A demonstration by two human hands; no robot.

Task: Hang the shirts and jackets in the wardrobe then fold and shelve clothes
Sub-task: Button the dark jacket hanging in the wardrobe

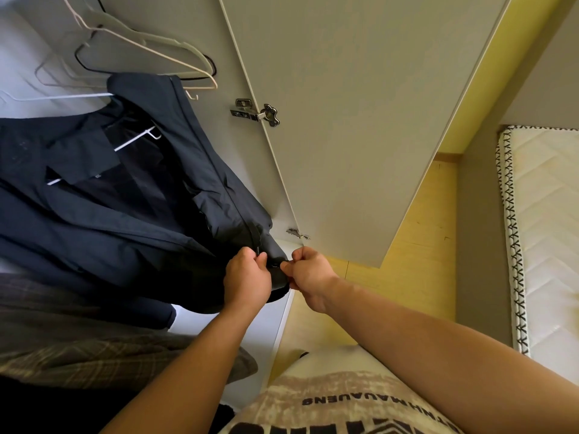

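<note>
Navy jacket (131,220) hangs on white hanger (134,142), left of wardrobe door (344,120); hem near door's lower hinge (297,234). Your left hand (247,277) grips hem beside zipper. Your right hand (308,274) pinches zipper end, fingers (299,256) curled tight. Fabric likely soft, light, slick: hold hem taut close to teeth, not loose panel.

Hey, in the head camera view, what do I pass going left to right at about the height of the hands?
First the dark jacket → left hand → right hand → open wardrobe door → yellow floor → mattress.
</note>
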